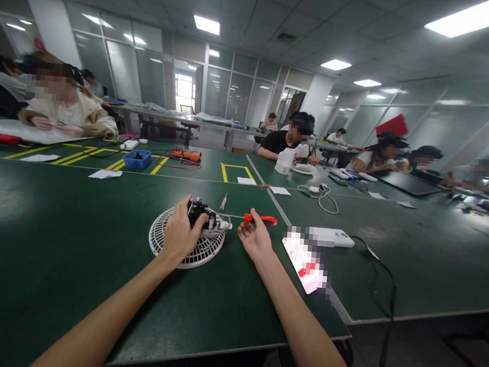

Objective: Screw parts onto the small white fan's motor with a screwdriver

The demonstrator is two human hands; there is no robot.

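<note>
My left hand (179, 233) is closed over a black motor block (202, 214) that rests on a white round fan grille (160, 236) lying flat on the green table (50, 246). White wires trail from the block to the right. My right hand (255, 239) pinches the orange handle of a screwdriver (262, 220), whose thin shaft points left towards the block. A second small screwdriver (223, 202) lies on the table just behind the grille.
A phone (306, 261) and a white power bank (331, 237) with a black cable lie right of my right hand. A blue tray (137, 158), orange tool (186, 154), white fan parts (291, 160) and papers sit farther back. Other people sit at the tables.
</note>
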